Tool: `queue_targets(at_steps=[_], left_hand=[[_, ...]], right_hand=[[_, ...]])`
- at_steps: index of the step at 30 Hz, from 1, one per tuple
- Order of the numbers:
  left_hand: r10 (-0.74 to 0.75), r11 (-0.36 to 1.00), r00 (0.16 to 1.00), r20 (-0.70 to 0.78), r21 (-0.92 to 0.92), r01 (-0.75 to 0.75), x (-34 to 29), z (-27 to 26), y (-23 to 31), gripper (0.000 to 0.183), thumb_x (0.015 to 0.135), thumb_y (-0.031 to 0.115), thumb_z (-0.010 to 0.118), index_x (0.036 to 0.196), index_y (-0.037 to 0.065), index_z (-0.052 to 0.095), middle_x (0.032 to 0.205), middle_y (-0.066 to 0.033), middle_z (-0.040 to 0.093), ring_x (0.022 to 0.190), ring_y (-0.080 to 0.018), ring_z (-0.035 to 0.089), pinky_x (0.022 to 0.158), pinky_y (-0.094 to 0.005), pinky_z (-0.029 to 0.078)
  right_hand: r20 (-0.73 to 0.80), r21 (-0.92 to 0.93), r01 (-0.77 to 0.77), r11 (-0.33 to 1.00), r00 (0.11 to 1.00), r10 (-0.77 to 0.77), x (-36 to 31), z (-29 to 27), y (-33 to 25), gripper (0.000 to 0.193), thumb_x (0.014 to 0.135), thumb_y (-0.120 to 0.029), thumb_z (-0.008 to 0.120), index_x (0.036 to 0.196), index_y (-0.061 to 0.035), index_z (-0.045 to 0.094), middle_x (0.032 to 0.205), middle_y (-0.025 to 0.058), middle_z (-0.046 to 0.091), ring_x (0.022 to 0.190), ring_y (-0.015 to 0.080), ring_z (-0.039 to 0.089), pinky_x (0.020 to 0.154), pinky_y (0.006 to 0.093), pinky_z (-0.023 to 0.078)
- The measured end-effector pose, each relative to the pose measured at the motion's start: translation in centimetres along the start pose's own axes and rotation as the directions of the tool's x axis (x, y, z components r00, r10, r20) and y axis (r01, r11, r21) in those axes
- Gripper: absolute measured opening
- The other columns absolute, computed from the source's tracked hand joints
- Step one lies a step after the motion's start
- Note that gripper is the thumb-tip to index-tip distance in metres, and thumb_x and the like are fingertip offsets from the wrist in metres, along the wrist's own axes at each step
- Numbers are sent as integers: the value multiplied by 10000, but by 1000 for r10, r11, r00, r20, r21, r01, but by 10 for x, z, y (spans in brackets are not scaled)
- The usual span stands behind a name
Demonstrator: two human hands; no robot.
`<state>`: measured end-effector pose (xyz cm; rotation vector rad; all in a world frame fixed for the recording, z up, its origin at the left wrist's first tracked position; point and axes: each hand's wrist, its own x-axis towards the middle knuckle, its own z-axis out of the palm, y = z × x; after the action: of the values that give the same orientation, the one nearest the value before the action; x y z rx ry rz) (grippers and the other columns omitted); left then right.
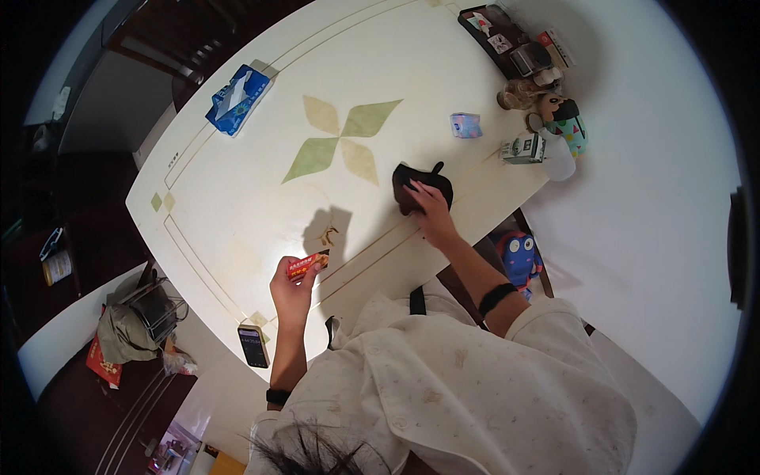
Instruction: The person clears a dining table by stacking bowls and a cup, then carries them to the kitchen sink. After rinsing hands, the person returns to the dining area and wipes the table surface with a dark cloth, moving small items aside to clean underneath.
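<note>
My left hand is closed round a small red packet with pictures on it, held above the near part of the table. Just beyond it lie a few small brown scraps on the tabletop, within the hand's shadow. My right hand reaches over a dark, apple-shaped item with a short stem or loop. Its fingers are stretched out and touch the dark surface. Whether that item is a shallow dish or a soft pouch, I cannot tell.
A blue tissue pack lies at the table's far left. A small light-blue packet sits beyond my right hand. Jars, boxes and a dark tray crowd the far right edge by the wall. A phone rests at the near left edge.
</note>
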<state>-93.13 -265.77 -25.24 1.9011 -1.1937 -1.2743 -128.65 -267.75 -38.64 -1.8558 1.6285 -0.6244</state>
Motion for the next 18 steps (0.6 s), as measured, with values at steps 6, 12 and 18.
queue_targets(at_steps=[6,12,18], left_hand=[[73,997,997,23,19,-73,1,-4,3,298,897,125,856,956,-10,596,854,-99,748,799,-123,716,740,-284,583],[115,993,992,57,0,-115,-18,-21,-8,280,891,75,849,949,-7,588,841,-83,716,783,-119,691,733,-270,571],[109,993,992,61,45,-112,-44,-48,-24,282,886,58,849,944,-8,581,861,-69,677,815,-115,676,762,-272,569]], right_hand=[[-231,798,-206,566,763,604,-34,-86,32,455,1021,-73,573,1467,16,562,1400,132,640,1281,230,605,1151,348,418],[-315,130,-384,914,858,406,-40,-64,38,580,1007,-111,577,1563,-7,450,1635,197,418,1545,382,340,1278,462,238],[-158,-4,-98,995,983,96,-47,70,-60,668,870,-19,642,1510,8,449,1622,202,421,1528,395,353,1281,522,229]])
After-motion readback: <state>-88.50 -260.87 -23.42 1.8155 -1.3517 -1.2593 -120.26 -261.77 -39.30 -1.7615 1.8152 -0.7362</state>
